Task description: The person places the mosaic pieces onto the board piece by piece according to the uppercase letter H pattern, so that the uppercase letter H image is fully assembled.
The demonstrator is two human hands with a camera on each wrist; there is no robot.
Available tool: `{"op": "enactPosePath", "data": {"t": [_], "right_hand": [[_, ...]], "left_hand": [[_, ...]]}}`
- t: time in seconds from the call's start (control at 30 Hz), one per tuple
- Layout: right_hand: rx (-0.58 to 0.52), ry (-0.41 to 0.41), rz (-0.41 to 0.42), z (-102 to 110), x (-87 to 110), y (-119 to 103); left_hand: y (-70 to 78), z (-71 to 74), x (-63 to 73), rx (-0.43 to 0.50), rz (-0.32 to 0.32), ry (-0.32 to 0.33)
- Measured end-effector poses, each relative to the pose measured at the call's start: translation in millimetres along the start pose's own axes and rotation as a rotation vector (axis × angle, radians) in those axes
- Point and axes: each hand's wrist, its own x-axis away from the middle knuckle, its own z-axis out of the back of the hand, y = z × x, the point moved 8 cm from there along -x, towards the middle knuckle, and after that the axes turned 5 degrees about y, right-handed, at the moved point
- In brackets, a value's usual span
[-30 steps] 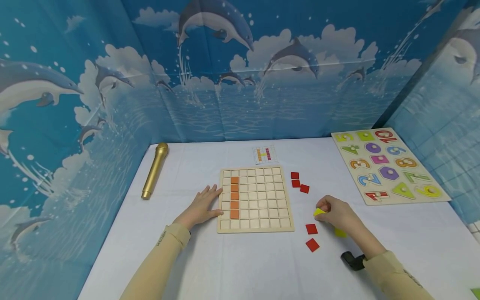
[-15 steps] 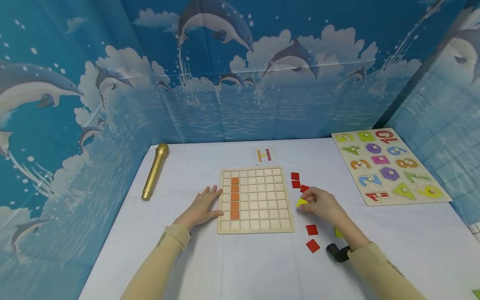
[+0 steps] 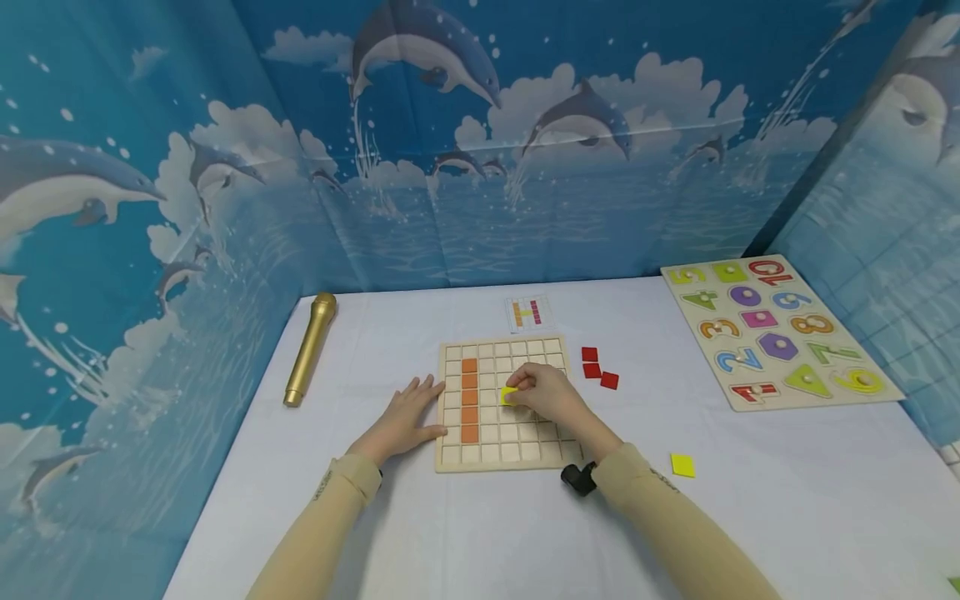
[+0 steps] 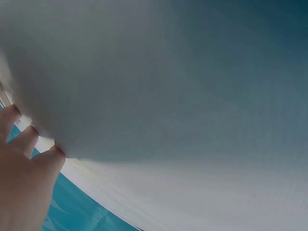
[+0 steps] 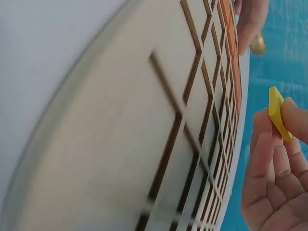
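Over the middle of a wooden grid board (image 3: pixel 487 468), my right hand (image 3: pixel 553 396) pinches a yellow square tile (image 3: pixel 508 397) between thumb and fingers. The right wrist view shows the yellow tile (image 5: pixel 276 113) edge-on, tilted in the fingertips. Whether it touches the board is hard to tell. A column of several orange tiles (image 3: pixel 469 398) lies in the board's cells left of it. My left hand (image 3: pixel 401 422) rests with fingers spread at the board's left edge; the left wrist view catches only part of that hand (image 4: pixel 24 178). My right hand and forearm cover some right-hand cells.
Red tiles (image 3: pixel 591 371) lie right of the board, and another yellow tile (image 3: pixel 682 465) lies nearer. Behind the board is a small pattern card (image 3: pixel 528 313). A gold microphone (image 3: pixel 311 350) lies at left, a number-and-shape puzzle board (image 3: pixel 780 333) at far right.
My right hand has carried the yellow tile leftward from the table on the right to over the board. Its forearm now hides two nearer red tiles. The left hand has stayed in place.
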Motion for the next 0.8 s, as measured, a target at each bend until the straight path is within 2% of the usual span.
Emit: {"op": "enactPosePath", "data": {"t": [0.27, 0.8], "right_hand": [[0.01, -0.013, 0.014, -27, -14.6, -11], [0.13, -0.029, 0.014, -42, -26.2, -19]], "left_hand": [[-0.9, -2.3, 1.8, 0.008, 0.005, 0.015], [-1.6, 0.0, 1.5, 0.011, 0.009, 0.017]]}}
